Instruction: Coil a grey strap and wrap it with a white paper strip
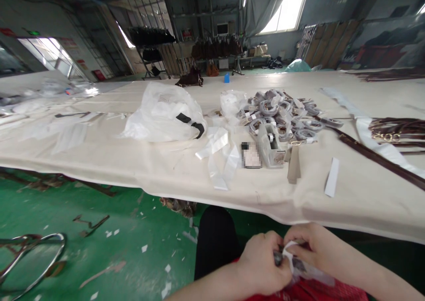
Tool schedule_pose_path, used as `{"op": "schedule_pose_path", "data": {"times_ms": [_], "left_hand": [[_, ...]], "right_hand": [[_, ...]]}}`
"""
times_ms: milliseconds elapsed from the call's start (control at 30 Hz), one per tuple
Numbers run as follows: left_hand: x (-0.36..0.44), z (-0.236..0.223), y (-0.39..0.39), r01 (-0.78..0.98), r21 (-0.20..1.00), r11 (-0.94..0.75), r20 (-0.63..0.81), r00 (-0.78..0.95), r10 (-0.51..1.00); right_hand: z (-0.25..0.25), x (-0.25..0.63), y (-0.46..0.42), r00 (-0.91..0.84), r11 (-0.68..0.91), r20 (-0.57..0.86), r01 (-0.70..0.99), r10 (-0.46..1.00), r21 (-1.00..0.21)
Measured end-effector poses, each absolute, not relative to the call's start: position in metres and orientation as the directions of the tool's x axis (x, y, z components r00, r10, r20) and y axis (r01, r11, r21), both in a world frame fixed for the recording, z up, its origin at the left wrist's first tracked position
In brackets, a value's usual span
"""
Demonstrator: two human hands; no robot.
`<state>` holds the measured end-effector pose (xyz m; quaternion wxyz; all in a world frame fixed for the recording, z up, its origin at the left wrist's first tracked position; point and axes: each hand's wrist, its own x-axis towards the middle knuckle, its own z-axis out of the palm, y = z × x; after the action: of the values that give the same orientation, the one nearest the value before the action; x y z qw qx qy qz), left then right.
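Observation:
Low in front of me, over my lap, my left hand [264, 263] is closed around a dark coiled strap [299, 265] with a white strip and clear plastic about it. On the other side of it, my right hand [314, 245] pinches the white strip. Fingers hide much of the bundle. Above my hands, on the cloth-covered table [259, 199], stands a tape dispenser [272, 148]. Behind it lies a heap of wrapped coiled straps [282, 110]. A taupe strip [294, 166] and a white paper piece [331, 177] lie to the right.
A large clear plastic bag [162, 110] rests on the table left of some white strips [222, 157]. Long brown straps [378, 155] lie at the right. Below the left table edge, a chrome stool ring [56, 252] stands on the green floor [133, 248], among scraps.

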<state>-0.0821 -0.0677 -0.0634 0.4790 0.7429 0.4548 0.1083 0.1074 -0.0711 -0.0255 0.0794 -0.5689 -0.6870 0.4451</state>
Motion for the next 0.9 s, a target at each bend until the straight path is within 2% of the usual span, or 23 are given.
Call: {"op": "schedule_pose_path", "data": {"times_ms": [167,367,433,533,633,800,900], "left_hand": [[-0.083,-0.065,-0.071,0.544,0.829,-0.126,-0.243,0.555,0.796],[-0.085,-0.067,-0.072,0.509,0.852,-0.120,-0.220,0.556,0.802],[-0.086,-0.068,-0.072,0.490,0.864,-0.113,-0.206,0.551,0.809],[-0.085,-0.070,-0.070,0.394,0.915,-0.090,-0.160,0.558,0.814],[-0.083,-0.077,-0.066,0.299,0.954,-0.006,-0.162,0.532,0.831],[-0.083,-0.095,-0.052,0.191,0.960,0.203,-0.265,0.403,0.876],[-0.085,-0.099,-0.044,0.153,0.951,0.270,-0.305,0.305,0.902]], "right_hand": [[-0.022,0.109,-0.068,-0.335,-0.086,-0.433,0.702,0.837,-0.707],[-0.025,0.107,-0.066,-0.320,-0.001,-0.398,0.778,0.860,-0.628],[-0.029,0.103,-0.068,-0.323,0.089,-0.334,0.823,0.885,-0.560],[-0.038,0.095,-0.075,-0.356,0.271,-0.172,0.884,0.919,-0.380],[-0.046,0.089,-0.080,-0.340,0.309,-0.066,0.908,0.938,-0.283],[-0.054,0.092,-0.086,-0.368,0.284,-0.105,0.842,0.924,-0.460],[-0.062,0.095,-0.091,-0.356,0.317,-0.005,0.839,0.934,-0.442]]}}
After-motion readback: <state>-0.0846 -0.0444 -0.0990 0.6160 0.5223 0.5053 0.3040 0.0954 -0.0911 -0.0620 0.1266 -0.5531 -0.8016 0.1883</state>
